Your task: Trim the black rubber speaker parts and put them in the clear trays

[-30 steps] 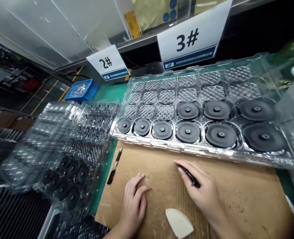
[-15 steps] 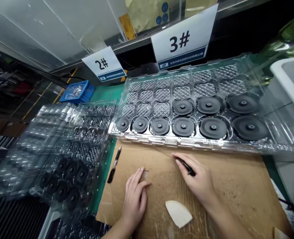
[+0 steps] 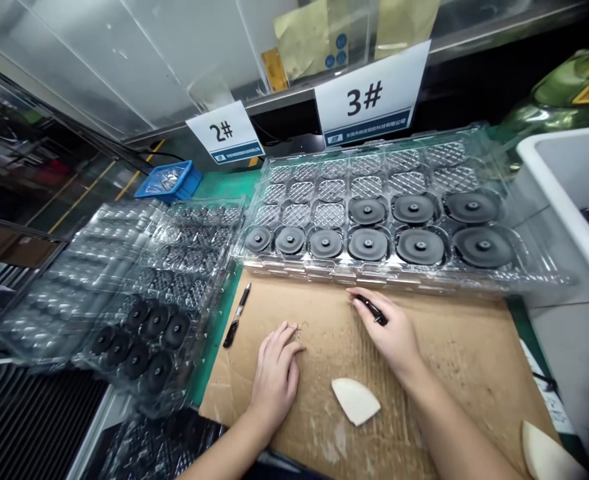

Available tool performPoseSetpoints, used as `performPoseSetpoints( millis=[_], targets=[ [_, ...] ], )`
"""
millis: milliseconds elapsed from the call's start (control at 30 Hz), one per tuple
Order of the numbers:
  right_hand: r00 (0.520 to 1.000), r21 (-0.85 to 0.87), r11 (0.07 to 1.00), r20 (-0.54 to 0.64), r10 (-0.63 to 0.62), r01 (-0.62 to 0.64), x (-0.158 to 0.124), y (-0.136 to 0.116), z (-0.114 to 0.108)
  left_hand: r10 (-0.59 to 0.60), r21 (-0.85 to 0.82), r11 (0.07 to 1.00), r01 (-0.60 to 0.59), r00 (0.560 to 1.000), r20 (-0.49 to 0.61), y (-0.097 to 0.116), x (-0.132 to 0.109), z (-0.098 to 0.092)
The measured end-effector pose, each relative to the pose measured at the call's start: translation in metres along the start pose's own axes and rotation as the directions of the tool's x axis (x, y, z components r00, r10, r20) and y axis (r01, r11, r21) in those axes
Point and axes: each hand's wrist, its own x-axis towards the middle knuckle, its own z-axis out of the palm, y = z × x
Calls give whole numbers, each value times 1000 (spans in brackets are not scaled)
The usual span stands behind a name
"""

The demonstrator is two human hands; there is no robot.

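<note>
My left hand (image 3: 274, 370) lies flat on a brown cardboard sheet (image 3: 454, 347), fingers together and stretched forward, holding nothing. My right hand (image 3: 392, 330) rests on the same sheet and is closed on a thin black tool (image 3: 372, 310) that points toward the tray. Just beyond both hands stands a clear plastic tray (image 3: 374, 277) with round black discs (image 3: 368, 245) in its two nearest rows; the far pockets hold none. A white wedge-shaped piece (image 3: 355, 400) lies between my wrists.
A black pen (image 3: 237, 315) lies at the cardboard's left edge. Stacked clear trays (image 3: 144, 287) with several black discs stand to the left. A white bin (image 3: 569, 187) is on the right, a blue bin (image 3: 167, 180) behind, under signs marked 2# and 3#. Another white wedge (image 3: 547, 453) lies at bottom right.
The view has shifted, bringing the white bin and a second white wedge into sight. Both hands stay in place on the cardboard, the right still closed on the black tool.
</note>
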Motion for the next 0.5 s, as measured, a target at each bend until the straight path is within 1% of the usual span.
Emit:
performPoseSetpoints(
  millis=[200, 500],
  targets=[
    [1000, 6, 1000, -2, -21, 21, 2, 3, 2, 10, 39, 999, -10, 1000, -4, 1, 0, 3],
    [999, 11, 999, -14, -44, 44, 4, 7, 4, 5, 108, 994, -7, 1000, 10, 3, 1, 3]
  ],
)
